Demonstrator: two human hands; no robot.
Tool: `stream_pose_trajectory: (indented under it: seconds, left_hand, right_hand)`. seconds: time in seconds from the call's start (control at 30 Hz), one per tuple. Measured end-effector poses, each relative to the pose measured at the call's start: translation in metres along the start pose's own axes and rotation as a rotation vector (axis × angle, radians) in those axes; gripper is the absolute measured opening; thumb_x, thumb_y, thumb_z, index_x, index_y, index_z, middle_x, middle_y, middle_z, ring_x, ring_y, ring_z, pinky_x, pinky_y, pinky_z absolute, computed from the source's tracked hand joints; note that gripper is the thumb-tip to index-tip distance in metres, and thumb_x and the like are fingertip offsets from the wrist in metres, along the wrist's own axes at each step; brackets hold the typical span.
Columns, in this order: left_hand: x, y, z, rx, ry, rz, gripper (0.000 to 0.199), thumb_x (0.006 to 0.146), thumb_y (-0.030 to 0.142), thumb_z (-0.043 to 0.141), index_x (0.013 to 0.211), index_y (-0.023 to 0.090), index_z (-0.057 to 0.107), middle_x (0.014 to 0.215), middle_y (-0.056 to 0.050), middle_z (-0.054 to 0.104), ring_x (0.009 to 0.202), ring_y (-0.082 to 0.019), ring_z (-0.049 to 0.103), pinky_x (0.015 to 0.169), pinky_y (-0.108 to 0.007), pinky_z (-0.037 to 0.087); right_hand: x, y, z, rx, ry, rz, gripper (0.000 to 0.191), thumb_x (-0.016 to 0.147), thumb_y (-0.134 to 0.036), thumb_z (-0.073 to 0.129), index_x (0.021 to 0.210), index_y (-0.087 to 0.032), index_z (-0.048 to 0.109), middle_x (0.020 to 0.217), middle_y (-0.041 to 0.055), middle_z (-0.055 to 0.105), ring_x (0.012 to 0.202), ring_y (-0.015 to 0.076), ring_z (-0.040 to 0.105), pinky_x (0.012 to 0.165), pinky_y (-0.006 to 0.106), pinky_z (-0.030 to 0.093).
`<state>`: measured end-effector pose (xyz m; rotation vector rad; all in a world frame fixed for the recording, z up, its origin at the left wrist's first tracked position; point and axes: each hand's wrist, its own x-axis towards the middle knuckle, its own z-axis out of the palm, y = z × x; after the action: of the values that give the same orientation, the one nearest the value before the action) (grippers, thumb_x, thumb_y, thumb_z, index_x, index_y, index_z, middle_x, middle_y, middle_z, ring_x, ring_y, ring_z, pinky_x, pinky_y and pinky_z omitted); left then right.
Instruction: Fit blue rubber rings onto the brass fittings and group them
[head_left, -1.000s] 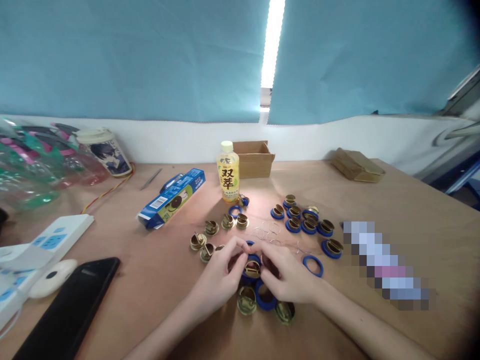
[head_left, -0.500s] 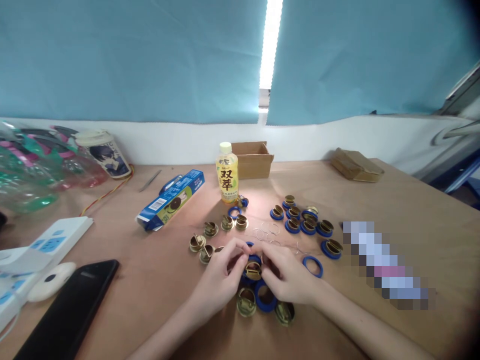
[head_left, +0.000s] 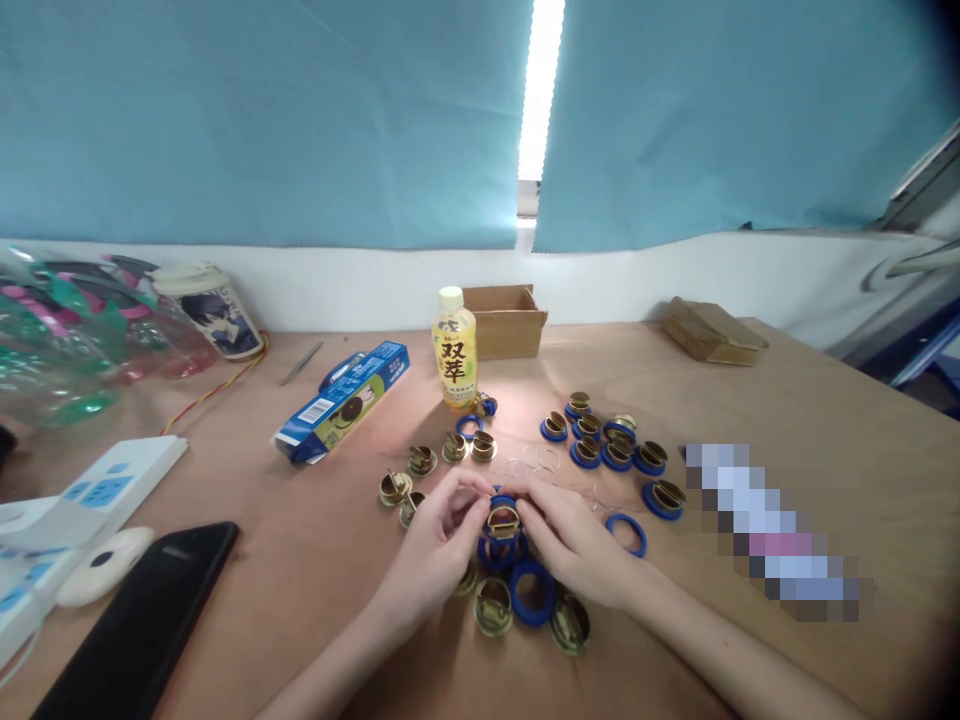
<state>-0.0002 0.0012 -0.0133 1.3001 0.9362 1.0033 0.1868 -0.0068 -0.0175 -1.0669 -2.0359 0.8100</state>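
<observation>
Near the middle of the table, my left hand [head_left: 448, 530] and my right hand [head_left: 564, 530] pinch a round brass-coloured fitting [head_left: 503, 521] from both sides. A blue ring sits around this fitting, partly covered by my fingertips. Below it lie more blue rings, among them a thick blue ring [head_left: 532, 592] between two brass fittings without rings, one at left [head_left: 493, 607] and one at right [head_left: 570, 625]. A thin blue ring [head_left: 625, 535] rests beside my right hand. Bare fittings [head_left: 421, 460] stand beyond my left hand; several fittings with blue rings [head_left: 616, 451] stand beyond my right.
Thin wire rings [head_left: 536, 460] lie past my hands. Behind them stand a yellow-labelled bottle [head_left: 454, 350] and an open cardboard box [head_left: 506, 325]. To the left are a blue carton [head_left: 341, 402], a phone [head_left: 142, 625], a power strip [head_left: 112, 480], a cup [head_left: 210, 310] and spray bottles [head_left: 67, 340].
My hands have lifted the held fitting slightly up, and it is tilted more toward me. More of the blue rings under it now shows. The other things stay put.
</observation>
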Motion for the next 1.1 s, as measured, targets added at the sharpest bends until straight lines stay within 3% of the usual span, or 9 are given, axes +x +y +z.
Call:
stream_pose_trajectory:
  seconds: [0.17,0.4,0.67,1.1]
  left_hand:
    - [0.0025,-0.0016,-0.0018,-0.030,0.031,-0.022,0.012,0.089,0.031,0.064,0.090,0.021,0.057,0.081,0.001,0.066,0.080,-0.016,0.063,0.071,-0.024,0.050]
    - [0.0044,0.0008,-0.0055,-0.119,0.023,-0.067,0.024,0.082,0.037,0.071,0.091,0.020,0.057,0.086,0.000,0.066,0.087,-0.017,0.065,0.078,-0.027,0.053]
    - [0.0044,0.0010,-0.0067,-0.198,-0.079,-0.084,0.031,0.077,0.029,0.077,0.099,0.021,0.056,0.095,-0.003,0.065,0.094,-0.019,0.063,0.083,-0.031,0.051]
    - [0.0026,-0.0021,-0.0051,-0.196,-0.066,-0.025,0.033,0.075,0.019,0.078,0.099,0.022,0.055,0.095,-0.002,0.065,0.091,-0.016,0.063,0.082,-0.028,0.050]
  right_hand:
    - [0.0018,-0.0007,-0.0016,-0.012,0.017,0.016,0.021,0.102,-0.021,0.041,0.092,-0.020,0.059,0.085,0.0013,0.065,0.077,0.0159,0.060,0.071,0.028,0.045]
    - [0.0027,-0.0009,0.0002,-0.020,0.024,0.027,0.029,0.098,-0.023,0.049,0.070,-0.021,0.041,0.064,-0.0044,0.047,0.059,0.0119,0.045,0.055,0.025,0.031]
    - [0.0018,0.0001,0.0017,0.049,0.049,0.092,0.028,0.101,-0.025,0.043,0.073,-0.021,0.042,0.066,-0.0042,0.047,0.059,0.0120,0.043,0.055,0.026,0.030]
    - [0.0024,0.0017,-0.0004,0.084,0.047,0.092,0.023,0.096,-0.021,0.046,0.073,-0.021,0.041,0.066,-0.0046,0.046,0.058,0.0119,0.042,0.053,0.024,0.030]
